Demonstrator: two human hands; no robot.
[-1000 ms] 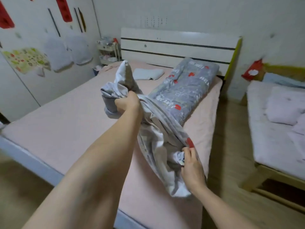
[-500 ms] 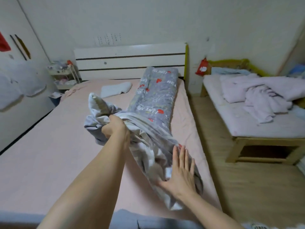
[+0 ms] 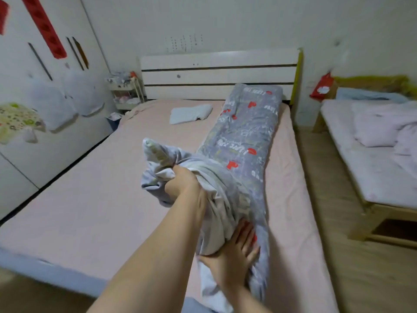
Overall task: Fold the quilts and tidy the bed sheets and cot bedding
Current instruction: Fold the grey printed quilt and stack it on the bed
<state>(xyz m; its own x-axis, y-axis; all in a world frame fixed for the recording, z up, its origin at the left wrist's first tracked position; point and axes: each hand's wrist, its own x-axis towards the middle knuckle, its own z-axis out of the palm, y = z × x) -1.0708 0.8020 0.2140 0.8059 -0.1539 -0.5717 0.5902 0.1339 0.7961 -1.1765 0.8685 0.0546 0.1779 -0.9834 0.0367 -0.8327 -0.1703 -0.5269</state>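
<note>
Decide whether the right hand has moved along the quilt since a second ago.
Yes. The right hand let go of its pinch on the quilt and now presses flat against it, still near the foot end of the bed.

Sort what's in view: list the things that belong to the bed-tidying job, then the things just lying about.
Job:
grey printed quilt, gripped by the left hand, pressed by the right hand
pink bed sheet
small folded blue cloth
cot bedding

Lying about:
trolley shelf
red wall strip
red packet
</note>
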